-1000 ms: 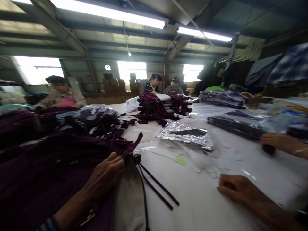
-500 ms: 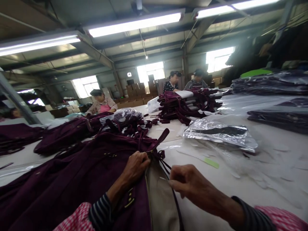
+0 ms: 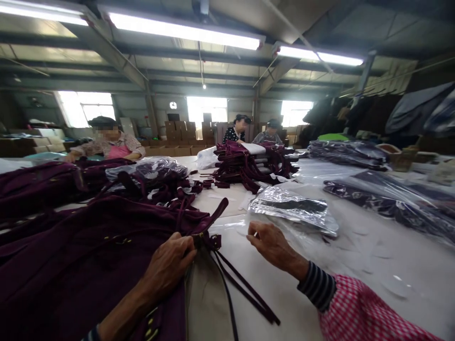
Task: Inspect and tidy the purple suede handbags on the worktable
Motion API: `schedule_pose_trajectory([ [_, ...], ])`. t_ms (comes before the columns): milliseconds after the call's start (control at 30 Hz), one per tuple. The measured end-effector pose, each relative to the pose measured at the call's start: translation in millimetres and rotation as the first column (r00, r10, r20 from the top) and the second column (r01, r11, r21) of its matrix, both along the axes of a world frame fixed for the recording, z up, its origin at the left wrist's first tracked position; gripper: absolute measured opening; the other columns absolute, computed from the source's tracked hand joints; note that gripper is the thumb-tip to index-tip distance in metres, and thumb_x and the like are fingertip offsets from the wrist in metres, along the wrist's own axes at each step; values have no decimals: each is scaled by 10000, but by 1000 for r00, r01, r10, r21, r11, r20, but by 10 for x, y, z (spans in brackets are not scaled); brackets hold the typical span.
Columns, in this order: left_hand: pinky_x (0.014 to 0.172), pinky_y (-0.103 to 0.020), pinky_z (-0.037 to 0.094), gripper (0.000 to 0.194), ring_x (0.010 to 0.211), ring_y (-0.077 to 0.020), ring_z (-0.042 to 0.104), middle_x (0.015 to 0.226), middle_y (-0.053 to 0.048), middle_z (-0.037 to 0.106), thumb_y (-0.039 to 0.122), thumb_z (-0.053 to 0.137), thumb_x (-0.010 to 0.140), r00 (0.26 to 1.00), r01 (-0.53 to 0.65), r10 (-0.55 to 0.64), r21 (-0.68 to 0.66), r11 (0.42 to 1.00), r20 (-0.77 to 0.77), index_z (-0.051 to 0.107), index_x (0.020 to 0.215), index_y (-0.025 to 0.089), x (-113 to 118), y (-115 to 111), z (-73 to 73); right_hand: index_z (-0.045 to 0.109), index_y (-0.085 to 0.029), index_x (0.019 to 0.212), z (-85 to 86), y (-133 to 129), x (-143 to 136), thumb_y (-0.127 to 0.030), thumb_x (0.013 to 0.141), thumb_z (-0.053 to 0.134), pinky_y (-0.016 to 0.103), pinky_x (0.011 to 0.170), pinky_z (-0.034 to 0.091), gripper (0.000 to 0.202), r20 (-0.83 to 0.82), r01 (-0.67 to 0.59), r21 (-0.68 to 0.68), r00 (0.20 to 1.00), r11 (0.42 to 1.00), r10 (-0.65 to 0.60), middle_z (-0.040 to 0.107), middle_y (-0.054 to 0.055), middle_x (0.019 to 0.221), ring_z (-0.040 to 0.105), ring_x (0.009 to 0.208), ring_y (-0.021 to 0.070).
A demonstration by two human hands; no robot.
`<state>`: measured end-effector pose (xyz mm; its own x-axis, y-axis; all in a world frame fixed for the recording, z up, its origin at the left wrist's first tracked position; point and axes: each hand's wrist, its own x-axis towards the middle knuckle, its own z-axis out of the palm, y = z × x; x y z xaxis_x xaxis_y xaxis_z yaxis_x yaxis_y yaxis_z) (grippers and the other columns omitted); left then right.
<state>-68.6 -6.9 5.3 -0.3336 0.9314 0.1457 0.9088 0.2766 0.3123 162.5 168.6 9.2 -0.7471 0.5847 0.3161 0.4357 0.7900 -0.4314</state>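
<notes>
A large purple garment or bag (image 3: 81,246) with brass-coloured fittings and a beige lining (image 3: 206,293) lies at the lower left. My left hand (image 3: 174,260) is closed on its edge by the zip top, near a small buckled strap (image 3: 215,242). Two thin purple cords (image 3: 245,289) trail from there onto the white table. My right hand (image 3: 268,239) is raised above the table, right of the cords, with its fingers curled together. Whether something small is between those fingers cannot be made out.
Ahead lie a stack of purple bags (image 3: 252,163), a silvery plastic package (image 3: 287,206) and a plastic-wrapped bundle (image 3: 159,168). Wrapped purple goods (image 3: 384,194) lie to the right on the white table (image 3: 355,284). Across it are a person in pink (image 3: 117,144) and two others.
The view has turned to the right. My right hand has moved away from the beige lining, up and forward over the table. My left hand still grips the purple edge.
</notes>
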Motion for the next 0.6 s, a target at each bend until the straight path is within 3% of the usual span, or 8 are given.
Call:
schedule_pose_trajectory([
  [67, 719, -310, 342, 168, 792, -192, 552, 814, -18, 535, 185, 479, 924, 1000, -7, 7, 2, 1000, 10, 514, 761, 195, 1, 2, -5, 580, -180, 795, -49, 141, 127, -124, 879, 530, 293, 788, 386, 113, 111, -4, 111, 994, 994, -8, 635, 41, 860, 580, 865, 185],
  [167, 728, -318, 347, 166, 806, -195, 554, 807, -20, 546, 168, 475, 914, 1000, -9, 8, 33, 999, 8, 512, 754, 195, 3, 0, -41, 577, -181, 793, -141, 185, 244, -91, 866, 495, 297, 793, 392, 142, 211, -66, 117, 977, 991, 40, 631, 58, 908, 571, 905, 197],
  [267, 734, -321, 357, 158, 841, -201, 556, 794, -19, 562, 150, 487, 894, 1000, -8, 8, 83, 997, -4, 493, 745, 199, 7, -7, -110, 572, -191, 819, -142, 186, 238, -121, 898, 460, 308, 790, 393, 155, 165, -163, 125, 976, 979, 142, 629, 47, 879, 575, 850, 188],
  [333, 767, -322, 375, 169, 858, -199, 554, 776, -10, 570, 126, 483, 884, 1000, 11, -8, 117, 993, -27, 458, 735, 202, 19, -11, -158, 578, -201, 826, -45, 244, 101, -178, 918, 468, 312, 775, 391, 145, 77, -167, 117, 984, 979, 159, 635, 34, 855, 583, 817, 185],
  [433, 853, -336, 408, 191, 830, -183, 553, 759, 2, 580, 94, 456, 881, 996, 43, -31, 153, 987, -86, 412, 730, 202, 44, 1, -218, 620, -204, 775, 218, 396, -394, -258, 886, 553, 304, 712, 379, 140, -71, -93, 8, 993, 996, 93, 657, 21, 783, 597, 770, 189],
  [533, 903, -358, 435, 161, 785, -172, 562, 791, 1, 621, 92, 486, 862, 992, 60, -44, 136, 989, -117, 443, 752, 201, 34, 51, -281, 667, -189, 730, 468, 547, -1178, -258, 842, 614, 285, 677, 391, 142, -161, -91, -95, 984, 991, 75, 680, 20, 729, 613, 735, 182],
  [600, 865, -349, 461, 132, 783, -182, 576, 809, -7, 651, 92, 547, 818, 990, 61, -49, 97, 993, -129, 493, 772, 204, -2, 97, -343, 692, -178, 743, 546, 646, -1749, -228, 836, 631, 270, 685, 414, 122, -180, -96, -127, 981, 987, 72, 699, 22, 756, 631, 750, 175],
])
